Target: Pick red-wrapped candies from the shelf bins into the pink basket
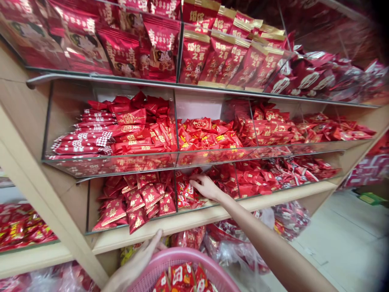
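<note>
My right hand reaches into a bottom-shelf compartment, fingers bent and closed on a small red-and-white candy packet. Similar packets lie beneath and around it; the fingertips partly hide them. At the lower left, my left hand lies along the outer side of a pink plastic basket, its visible fingers stretched out and slightly blurred. The rim hides part of that hand. Inside the basket are several red packets with white and orange print. Left of my right hand, red packets with gold characters fill the neighbouring compartment.
Clear dividers and front panels split the shelves above, stocked with red wrapped sweets and larger bags. A wooden shelf edge runs under my right forearm. Plastic bags stand below, beside the tiled floor.
</note>
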Demonstrator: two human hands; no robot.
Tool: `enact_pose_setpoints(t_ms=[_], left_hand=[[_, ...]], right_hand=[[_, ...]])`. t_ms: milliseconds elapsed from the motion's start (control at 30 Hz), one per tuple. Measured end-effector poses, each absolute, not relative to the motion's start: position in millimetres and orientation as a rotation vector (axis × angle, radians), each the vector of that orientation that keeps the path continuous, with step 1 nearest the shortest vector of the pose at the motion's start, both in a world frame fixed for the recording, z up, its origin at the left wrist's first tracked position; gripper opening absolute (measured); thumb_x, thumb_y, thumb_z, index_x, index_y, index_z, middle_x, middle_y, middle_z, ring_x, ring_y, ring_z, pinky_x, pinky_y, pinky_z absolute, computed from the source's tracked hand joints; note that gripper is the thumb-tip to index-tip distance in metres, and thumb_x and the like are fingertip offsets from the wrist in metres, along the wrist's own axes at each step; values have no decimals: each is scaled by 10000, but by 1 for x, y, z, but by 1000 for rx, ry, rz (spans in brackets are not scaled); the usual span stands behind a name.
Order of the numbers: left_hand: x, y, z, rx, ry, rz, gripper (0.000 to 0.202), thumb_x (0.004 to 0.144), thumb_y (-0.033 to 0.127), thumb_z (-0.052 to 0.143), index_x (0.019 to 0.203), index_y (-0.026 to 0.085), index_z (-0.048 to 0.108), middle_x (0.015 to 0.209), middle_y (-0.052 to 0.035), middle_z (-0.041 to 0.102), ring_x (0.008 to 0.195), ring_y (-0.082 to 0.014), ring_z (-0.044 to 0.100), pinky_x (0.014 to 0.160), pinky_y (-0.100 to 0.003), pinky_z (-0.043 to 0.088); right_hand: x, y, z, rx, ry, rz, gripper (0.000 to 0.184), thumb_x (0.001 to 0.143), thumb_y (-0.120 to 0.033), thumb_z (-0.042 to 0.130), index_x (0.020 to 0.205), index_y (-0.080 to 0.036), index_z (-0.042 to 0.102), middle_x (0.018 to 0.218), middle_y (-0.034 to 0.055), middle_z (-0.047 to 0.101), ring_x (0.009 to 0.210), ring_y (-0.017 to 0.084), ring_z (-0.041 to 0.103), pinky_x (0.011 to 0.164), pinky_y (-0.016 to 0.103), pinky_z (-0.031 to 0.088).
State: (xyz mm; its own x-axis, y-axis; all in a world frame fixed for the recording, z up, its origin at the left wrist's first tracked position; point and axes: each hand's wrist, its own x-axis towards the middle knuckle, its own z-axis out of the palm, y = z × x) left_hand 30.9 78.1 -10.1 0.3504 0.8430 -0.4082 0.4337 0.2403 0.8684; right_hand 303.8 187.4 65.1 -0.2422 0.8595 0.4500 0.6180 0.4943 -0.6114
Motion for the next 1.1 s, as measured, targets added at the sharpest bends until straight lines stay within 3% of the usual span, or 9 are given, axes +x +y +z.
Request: enact_pose_setpoints(t_ms=[200, 400, 700, 967, 1100], left_hand=[[31, 78, -11, 1365, 1281, 437, 725, 764, 780, 270, 840, 190, 683, 792, -37, 718, 831, -240, 650, 838, -347, 460], [33, 74, -6, 1341, 1226, 449, 753, 745, 797, 274, 815, 170, 685, 736, -50, 712, 739, -228, 646, 722, -329, 482], [32, 76, -11, 1354, 1254, 466, 745, 759, 785, 271, 812, 168, 685, 736, -46, 704, 743, -224, 640, 737, -328, 470], [29, 75, -18, 1396, 1226, 474, 736, 776, 767, 275, 828, 170, 703, 774, -45, 705, 742, -210, 620, 755, -312, 448], [29, 75, -19, 1413, 1216, 475, 752, 794, 755, 250, 815, 162, 713, 777, -72, 709, 740, -232, 621, 737, -331, 447]], right_hand=[[306, 180, 60, -1171, -1900, 576, 287, 788, -334, 593, 964, -126, 682, 811, 76, 695, 723, 193, 619, 677, 293, 483], [310, 179, 67, -1165, -1748, 775, 305, 779, -391, 579, 911, -135, 678, 904, 77, 702, 810, 197, 622, 747, 309, 485], [317, 158, 90, -1218, -1628, 930, 374, 669, -503, 671, 732, -138, 617, 594, -23, 566, 543, 107, 463, 548, 255, 374], [307, 91, 123, -1125, -1523, 858, 338, 705, -507, 689, 786, -187, 621, 768, 18, 610, 676, 138, 503, 631, 269, 389], [280, 41, 115, -1114, -1552, 1155, 286, 738, -476, 686, 747, -199, 617, 814, 35, 638, 682, 145, 526, 635, 279, 413]])
